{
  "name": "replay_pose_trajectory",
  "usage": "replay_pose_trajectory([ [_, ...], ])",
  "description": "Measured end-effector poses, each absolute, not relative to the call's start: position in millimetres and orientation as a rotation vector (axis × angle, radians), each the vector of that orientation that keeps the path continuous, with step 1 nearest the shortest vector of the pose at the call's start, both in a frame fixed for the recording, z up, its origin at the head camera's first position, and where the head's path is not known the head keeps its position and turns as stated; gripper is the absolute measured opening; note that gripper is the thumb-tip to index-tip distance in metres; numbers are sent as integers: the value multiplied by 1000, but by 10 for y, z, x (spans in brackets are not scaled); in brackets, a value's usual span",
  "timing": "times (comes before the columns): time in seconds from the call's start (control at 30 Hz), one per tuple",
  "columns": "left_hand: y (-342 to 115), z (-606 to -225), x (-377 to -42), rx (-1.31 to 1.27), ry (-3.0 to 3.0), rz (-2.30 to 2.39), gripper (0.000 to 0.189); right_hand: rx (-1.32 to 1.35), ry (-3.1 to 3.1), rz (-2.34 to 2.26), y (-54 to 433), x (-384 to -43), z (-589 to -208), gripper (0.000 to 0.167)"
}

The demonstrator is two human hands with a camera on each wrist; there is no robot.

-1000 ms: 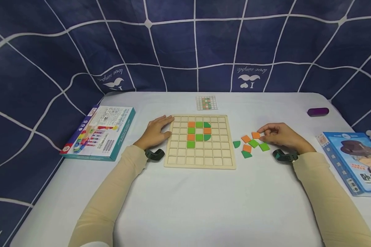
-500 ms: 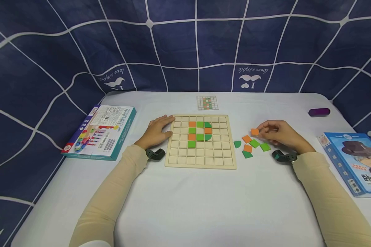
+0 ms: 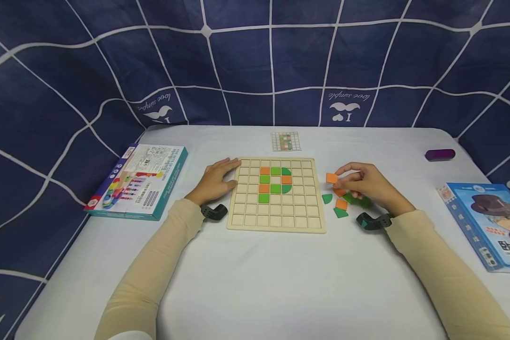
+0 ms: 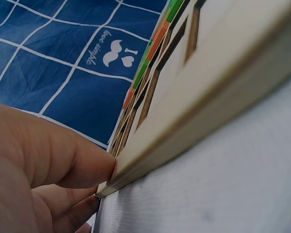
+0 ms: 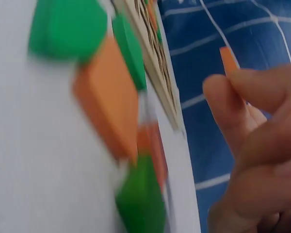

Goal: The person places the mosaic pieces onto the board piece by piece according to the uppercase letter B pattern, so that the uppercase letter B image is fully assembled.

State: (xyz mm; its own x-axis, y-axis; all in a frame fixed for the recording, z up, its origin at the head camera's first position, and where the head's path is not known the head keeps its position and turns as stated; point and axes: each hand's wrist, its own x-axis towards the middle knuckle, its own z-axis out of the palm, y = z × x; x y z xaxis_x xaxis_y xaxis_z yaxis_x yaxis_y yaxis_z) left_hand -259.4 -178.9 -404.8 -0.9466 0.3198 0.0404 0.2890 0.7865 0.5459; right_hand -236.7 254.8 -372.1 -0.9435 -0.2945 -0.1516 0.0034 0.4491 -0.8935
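Orange tile points from right hand toward board.

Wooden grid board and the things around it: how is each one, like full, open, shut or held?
Pale wooden grid board, partly filled with orange and green tiles.
Left hand, touching the board's edge.
Right hand, pinching an orange square tile.
Held tile, in the air.
Loose tiles, scattered beside the board.
Small printed grid card, lying flat.
White-and-teal rectangular box, looks shut.
Blue rectangular box, looks shut.
Purple rounded bar, lying flat.
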Motion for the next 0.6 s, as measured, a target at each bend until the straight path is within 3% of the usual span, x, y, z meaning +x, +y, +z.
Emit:
replay_pose_trajectory([
  [0.6, -1787, -4037, -2593, 482, 2904, 880, 69, -379, 2226, -1712, 1916, -2163, -3750, 31],
])
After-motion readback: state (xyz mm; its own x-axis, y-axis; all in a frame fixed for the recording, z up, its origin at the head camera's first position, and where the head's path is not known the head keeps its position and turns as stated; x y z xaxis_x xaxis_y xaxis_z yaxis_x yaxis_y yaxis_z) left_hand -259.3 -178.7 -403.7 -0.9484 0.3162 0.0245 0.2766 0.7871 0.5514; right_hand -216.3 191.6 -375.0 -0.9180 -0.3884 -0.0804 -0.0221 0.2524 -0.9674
